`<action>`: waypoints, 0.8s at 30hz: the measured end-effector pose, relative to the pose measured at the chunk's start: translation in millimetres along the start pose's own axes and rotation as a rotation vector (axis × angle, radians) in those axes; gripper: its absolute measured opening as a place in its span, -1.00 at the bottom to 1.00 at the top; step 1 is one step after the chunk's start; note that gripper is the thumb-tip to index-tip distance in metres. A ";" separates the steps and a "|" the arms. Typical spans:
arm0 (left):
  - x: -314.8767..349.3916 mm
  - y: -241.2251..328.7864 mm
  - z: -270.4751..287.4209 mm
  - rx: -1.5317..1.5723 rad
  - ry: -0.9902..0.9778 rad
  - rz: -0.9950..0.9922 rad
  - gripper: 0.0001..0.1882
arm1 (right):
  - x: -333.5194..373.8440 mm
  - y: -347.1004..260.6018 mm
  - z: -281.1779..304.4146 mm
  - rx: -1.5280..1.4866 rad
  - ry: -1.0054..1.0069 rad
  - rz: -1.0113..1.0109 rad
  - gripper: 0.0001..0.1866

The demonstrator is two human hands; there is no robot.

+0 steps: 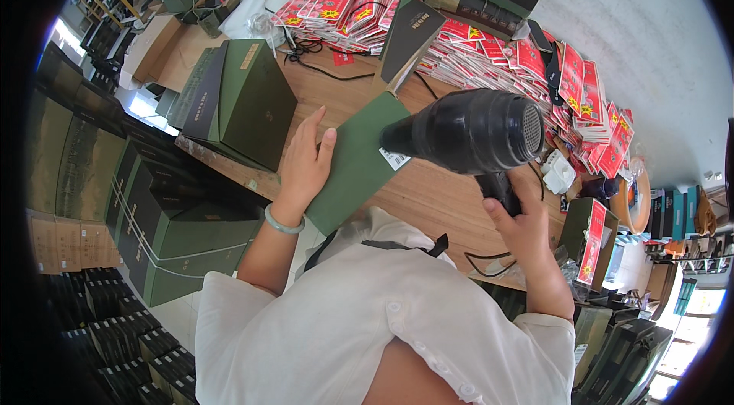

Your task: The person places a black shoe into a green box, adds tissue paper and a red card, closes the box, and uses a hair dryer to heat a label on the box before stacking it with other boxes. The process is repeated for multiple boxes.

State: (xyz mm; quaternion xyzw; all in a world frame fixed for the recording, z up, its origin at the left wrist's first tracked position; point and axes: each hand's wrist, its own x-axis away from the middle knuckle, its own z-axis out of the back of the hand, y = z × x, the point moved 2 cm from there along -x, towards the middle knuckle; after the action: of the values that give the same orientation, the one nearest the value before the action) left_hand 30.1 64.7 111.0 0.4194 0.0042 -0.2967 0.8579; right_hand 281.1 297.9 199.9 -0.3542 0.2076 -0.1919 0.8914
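Note:
In my right hand (pixel 523 210) is a black hair dryer (pixel 474 130), held by its handle with my fingers wrapped round it. Its nozzle points left, over a white barcode label (pixel 395 160) that it partly covers. That label sits near the right edge of a flat green box (pixel 355 160) lying at a slant in front of me. My left hand (pixel 307 160) rests at the box's left edge, fingers stretched out and thumb apart toward the green surface. A bracelet circles my left wrist.
Stacked green and black boxes (pixel 252 103) stand at the table's left. A dark box (pixel 409 38) leans beyond the green one. Piles of red-and-white printed packets (pixel 489 61) line the back against the wall. Black cables (pixel 336 72) cross the wooden tabletop (pixel 413 199).

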 end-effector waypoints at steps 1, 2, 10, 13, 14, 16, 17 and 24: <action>-0.5 0.6 0.1 0.006 -0.007 0.009 -0.43 | 1.6 0.4 -1.3 -0.008 -0.010 -0.007 -0.42; -0.8 1.2 0.2 0.003 -0.006 0.006 -0.43 | 3.2 0.0 -2.1 -0.044 -0.033 -0.038 -0.42; 0.0 -2.6 -0.5 -0.023 0.024 -0.035 -0.44 | 10.4 -8.2 -4.1 -0.079 -0.114 -0.096 -0.42; -0.5 1.2 0.3 -0.001 0.003 -0.002 -0.45 | 12.6 -11.6 -2.3 -0.056 -0.123 -0.118 -0.41; -0.9 0.7 0.2 -0.002 0.005 -0.005 -0.45 | 13.9 -10.2 -2.1 -0.074 -0.121 -0.109 -0.42; -0.7 -0.6 0.2 -0.004 0.011 -0.007 -0.45 | 17.2 -5.8 -0.9 -0.111 -0.120 -0.088 -0.43; -0.7 -1.4 0.0 -0.005 0.017 -0.013 -0.45 | 18.5 -7.6 -0.1 -0.089 -0.124 -0.101 -0.43; -1.3 -3.3 -1.3 -0.008 0.030 -0.030 -0.44 | 34.3 -3.9 4.4 -0.051 -0.108 -0.122 -0.45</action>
State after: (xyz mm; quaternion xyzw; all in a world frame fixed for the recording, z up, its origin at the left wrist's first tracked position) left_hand 27.6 64.8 108.1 0.4201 0.0245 -0.3030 0.8550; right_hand 311.4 280.9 197.5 -0.3986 0.1419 -0.2211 0.8787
